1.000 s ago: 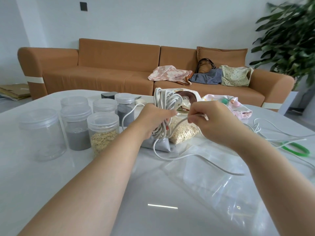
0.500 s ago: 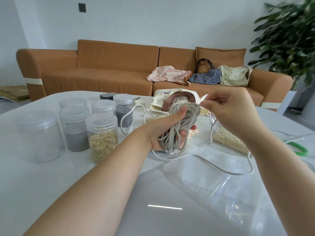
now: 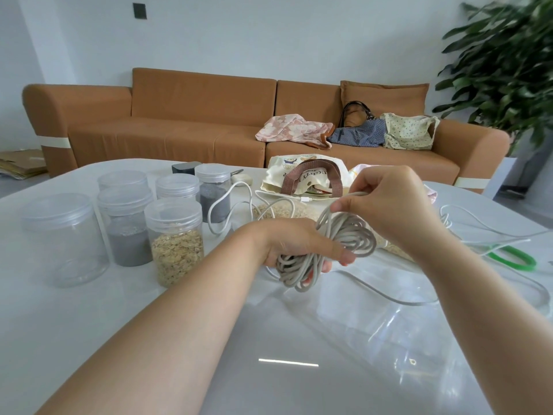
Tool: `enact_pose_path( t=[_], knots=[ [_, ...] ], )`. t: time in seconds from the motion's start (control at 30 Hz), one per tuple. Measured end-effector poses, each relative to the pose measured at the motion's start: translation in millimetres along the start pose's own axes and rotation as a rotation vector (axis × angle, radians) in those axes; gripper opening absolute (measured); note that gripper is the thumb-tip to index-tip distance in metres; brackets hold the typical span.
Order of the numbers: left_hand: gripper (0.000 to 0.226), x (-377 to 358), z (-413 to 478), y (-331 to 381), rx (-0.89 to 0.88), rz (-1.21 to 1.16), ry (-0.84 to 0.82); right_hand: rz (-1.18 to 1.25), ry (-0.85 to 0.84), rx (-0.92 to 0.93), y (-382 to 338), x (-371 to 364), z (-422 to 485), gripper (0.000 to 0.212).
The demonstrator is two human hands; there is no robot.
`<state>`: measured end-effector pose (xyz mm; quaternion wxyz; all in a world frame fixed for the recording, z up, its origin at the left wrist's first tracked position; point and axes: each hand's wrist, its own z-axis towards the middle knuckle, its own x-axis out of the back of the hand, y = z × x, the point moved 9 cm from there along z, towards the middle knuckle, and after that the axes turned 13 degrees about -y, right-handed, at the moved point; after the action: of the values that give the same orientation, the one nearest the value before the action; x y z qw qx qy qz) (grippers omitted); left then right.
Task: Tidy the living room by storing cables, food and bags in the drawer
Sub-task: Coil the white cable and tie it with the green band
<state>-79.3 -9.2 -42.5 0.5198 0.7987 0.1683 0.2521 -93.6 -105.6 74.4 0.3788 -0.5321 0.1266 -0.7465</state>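
Left hand (image 3: 299, 245) clamps cable coil (image 3: 354, 233); right hand (image 3: 389, 202), at 1 o'clock, pinches its strand; loose tail (image 3: 413, 302) trails toward 4 o'clock.

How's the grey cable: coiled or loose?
Mostly coiled: the grey cable is bundled in loops in the left hand; the right hand pinches one strand; a tail trails on the table.

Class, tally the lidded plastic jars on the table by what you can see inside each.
Oat jar: 1
Grey-powder jars: 2
Empty jar: 1
Jars with contents hidden: 2
Total: 6
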Motion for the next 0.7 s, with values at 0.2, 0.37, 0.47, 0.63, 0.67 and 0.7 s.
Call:
enact_pose_path(
  t=[0.2, 0.37, 0.47, 0.63, 0.67, 0.7],
  knots=[
    [0.037, 2, -5, -4, 0.043, 0.025, -0.023, -0.012, -0.064, -0.009, 8, -10, 4, 0.032],
    [0.018, -2, -10, 2, -0.041, 0.017, -0.082, 0.054, -0.029, -0.059, 25, -9, 6, 0.049],
    [0.015, -5, -16, 12, -0.180, -0.069, -0.113, 0.138, -0.015, -0.074, 33, -8, 6, 0.057],
    [0.023, 9, -28, 30, -0.529, -0.407, -0.185, 0.222, 0.087, -0.177, 61, 3, 6, 0.042],
    [0.028, 13, -29, 32, -0.587, -0.486, -0.197, 0.255, 0.095, -0.202, 67, 5, 5, 0.040],
    [0.032, 20, -30, 32, -0.623, -0.557, -0.182, 0.283, 0.095, -0.219, 71, 5, 5, 0.040]
  ],
)
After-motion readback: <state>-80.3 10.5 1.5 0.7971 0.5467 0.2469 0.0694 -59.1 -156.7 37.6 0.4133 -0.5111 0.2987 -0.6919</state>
